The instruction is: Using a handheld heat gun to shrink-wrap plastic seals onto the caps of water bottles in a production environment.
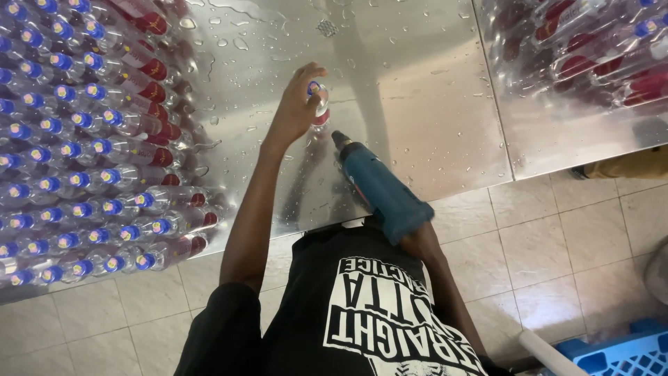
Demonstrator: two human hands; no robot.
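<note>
The polished stainless-steel worktop is wet: water droplets and smears lie scattered over its sheet, thickest toward the far edge and beside the bottle stack. A seam divides it from a second steel panel on the right.

The left hand is curled around a small clear plastic bottle with a blue cap and red label, standing upright on the worktop near its middle; fingers wrap the neck and shoulder. The right hand is hidden behind a blue heat gun with a black nozzle, so its grip cannot be told; the nozzle points at the base of the bottle, just beside it.

At the left, rows of clear blue-capped bottles lie stacked on their sides, caps toward the person. A second mass of like bottles sits at the upper right.

The floor is of pale beige square tiles with dark joints. A blue plastic crate and a white pipe stand at the lower right corner.
</note>
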